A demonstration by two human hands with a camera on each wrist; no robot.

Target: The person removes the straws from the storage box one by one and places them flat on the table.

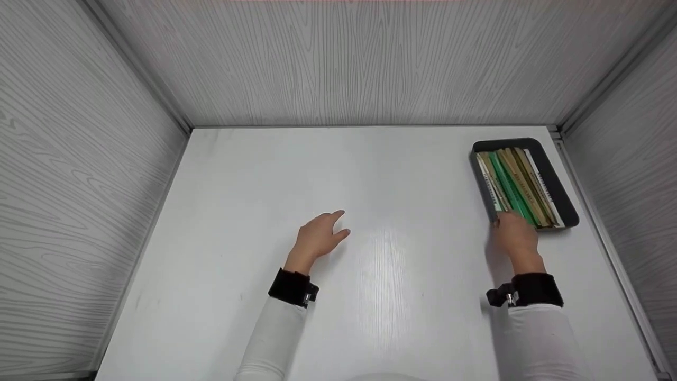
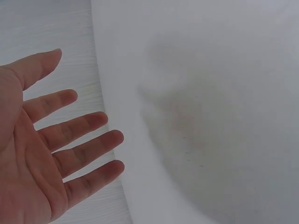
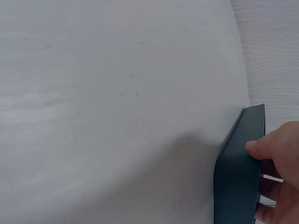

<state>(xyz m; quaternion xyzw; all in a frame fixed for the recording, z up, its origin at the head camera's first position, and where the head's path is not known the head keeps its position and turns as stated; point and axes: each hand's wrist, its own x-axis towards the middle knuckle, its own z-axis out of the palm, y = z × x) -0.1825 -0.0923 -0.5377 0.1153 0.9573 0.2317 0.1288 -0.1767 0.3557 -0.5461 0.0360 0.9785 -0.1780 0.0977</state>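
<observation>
Right hand [image 1: 515, 233] clamped on near-left wall of dark grey tray [image 1: 558, 190] of thin books [image 1: 510, 182], far right on white table [image 1: 402, 174]. Left hand [image 1: 317, 235]: fingers apart, above table.

Dark tray [image 1: 554, 185] on white table [image 1: 391, 222]

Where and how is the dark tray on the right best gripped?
Probably pinch the dark tray by the rim of its right long wall, from above: the green, tan and white strips stop short of that wall, leaving a gap inside. Along the left wall they sit close. The right hand grips near the front left corner.
</observation>
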